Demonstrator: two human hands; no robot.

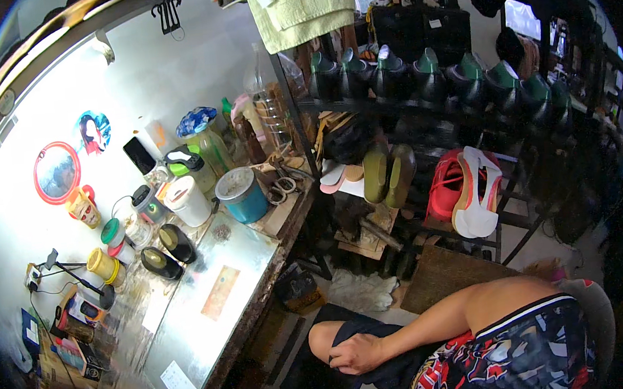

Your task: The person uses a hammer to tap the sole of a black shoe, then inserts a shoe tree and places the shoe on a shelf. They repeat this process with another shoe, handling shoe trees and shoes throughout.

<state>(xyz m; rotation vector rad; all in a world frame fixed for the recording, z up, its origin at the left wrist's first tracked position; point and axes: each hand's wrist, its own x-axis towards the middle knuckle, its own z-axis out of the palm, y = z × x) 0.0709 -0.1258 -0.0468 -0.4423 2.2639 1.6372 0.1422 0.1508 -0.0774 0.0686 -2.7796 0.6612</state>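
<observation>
My right hand (359, 354) rests on my right thigh near the knee, its fingers loosely curled over the dark shorts (371, 328); nothing shows in it. My left hand is out of view. The workbench (255, 266) stands to the left, apart from the hand, with a pale sheet-metal top. A pair of dark shoes (177, 245) sits on it, beside a blue tub (242, 200) with a whitish lid and a white tub (188, 203). Scissors (281, 190) lie at the bench's far corner. A tan rectangular piece (221, 292) and a white paper (178, 385) lie on the metal.
Several black shoes with green inserts (429, 73) line a rack beyond the bench. Below are olive shoes (389, 175) and red-and-white sandals (467, 192). A brown mat (444, 275) and whitish fluffy cloth (364, 290) lie lower. A yellowish towel (302, 6) hangs above.
</observation>
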